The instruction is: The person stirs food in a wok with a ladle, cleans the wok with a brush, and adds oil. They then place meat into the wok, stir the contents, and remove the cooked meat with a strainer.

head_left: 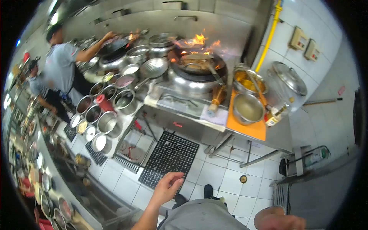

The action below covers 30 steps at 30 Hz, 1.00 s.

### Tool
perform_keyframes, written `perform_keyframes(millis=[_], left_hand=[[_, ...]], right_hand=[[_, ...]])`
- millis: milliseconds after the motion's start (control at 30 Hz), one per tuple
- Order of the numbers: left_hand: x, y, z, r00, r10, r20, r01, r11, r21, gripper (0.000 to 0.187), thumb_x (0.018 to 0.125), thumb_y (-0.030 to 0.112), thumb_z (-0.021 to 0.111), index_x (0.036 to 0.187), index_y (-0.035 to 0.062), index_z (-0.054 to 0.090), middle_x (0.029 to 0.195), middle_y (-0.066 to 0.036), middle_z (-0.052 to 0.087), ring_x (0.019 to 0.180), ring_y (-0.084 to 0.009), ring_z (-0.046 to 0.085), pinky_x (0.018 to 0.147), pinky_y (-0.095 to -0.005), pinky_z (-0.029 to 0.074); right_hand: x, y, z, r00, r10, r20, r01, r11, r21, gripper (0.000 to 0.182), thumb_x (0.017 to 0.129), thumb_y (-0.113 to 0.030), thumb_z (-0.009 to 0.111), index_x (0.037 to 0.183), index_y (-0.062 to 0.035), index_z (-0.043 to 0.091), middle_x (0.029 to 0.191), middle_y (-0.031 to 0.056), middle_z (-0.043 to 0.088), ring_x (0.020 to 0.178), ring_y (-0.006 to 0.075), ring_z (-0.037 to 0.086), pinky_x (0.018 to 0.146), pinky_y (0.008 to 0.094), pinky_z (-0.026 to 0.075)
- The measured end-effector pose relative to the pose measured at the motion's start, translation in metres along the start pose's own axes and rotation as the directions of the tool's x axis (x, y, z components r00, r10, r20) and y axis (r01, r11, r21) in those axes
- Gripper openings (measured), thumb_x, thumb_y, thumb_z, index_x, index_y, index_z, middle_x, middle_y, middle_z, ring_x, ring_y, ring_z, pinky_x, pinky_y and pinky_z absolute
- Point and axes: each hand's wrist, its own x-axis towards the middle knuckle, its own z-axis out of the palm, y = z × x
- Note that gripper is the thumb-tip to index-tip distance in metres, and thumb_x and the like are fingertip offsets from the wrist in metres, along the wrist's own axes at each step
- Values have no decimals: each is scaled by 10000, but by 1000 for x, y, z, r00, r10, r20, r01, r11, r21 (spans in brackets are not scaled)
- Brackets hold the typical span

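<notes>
My left hand (168, 186) hangs in mid-air in front of my apron (203, 214), over the black perforated floor mat (168, 155). Its fingers are loosely bent and apart, with nothing in them. Low at the right edge of my body is my right hand (289, 221), smeared and partly cut off, so its fingers cannot be made out. Ahead, beyond both hands, a wok (191, 69) sits on a large steel burner (191, 84) with flames around its far side. A long-handled utensil (213, 71) leans in it.
Left of the burner stand several steel pots of ingredients (124, 99) and a perforated strainer (154, 67). An orange board (232, 119) carries a steel bowl (248, 108) and a bottle (276, 116). One co-worker (63, 63) handles another wok (114, 48); a second person stands behind.
</notes>
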Motion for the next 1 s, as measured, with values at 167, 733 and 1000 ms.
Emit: perform_keyframes(millis=[167,733,1000], left_hand=[[0,-18,-1,999,-4,-45,1,998,-59,225,880,60,585,1089,-22,599,995,-97,634,905,-149,606,770,-256,483],[-6,37,26,956,1,293,33,993,-112,306,932,108,540,1212,-13,517,1149,-106,594,1034,-172,579,884,-296,463],[-10,69,113,918,-125,377,385,517,-764,321,983,214,406,1232,13,431,1112,-76,539,965,-184,551,889,-353,430]], right_hand=[[50,85,-18,889,385,-248,-281,886,370,300,921,-135,523,1177,17,556,1073,112,623,849,172,602,714,269,494],[53,3,1,643,592,-486,-491,806,332,487,905,-217,542,1267,96,452,1304,222,490,1153,287,529,968,372,404],[-61,44,-34,548,424,-721,-743,-150,-652,268,751,-170,721,981,-53,651,1239,100,576,1117,283,569,941,425,443]])
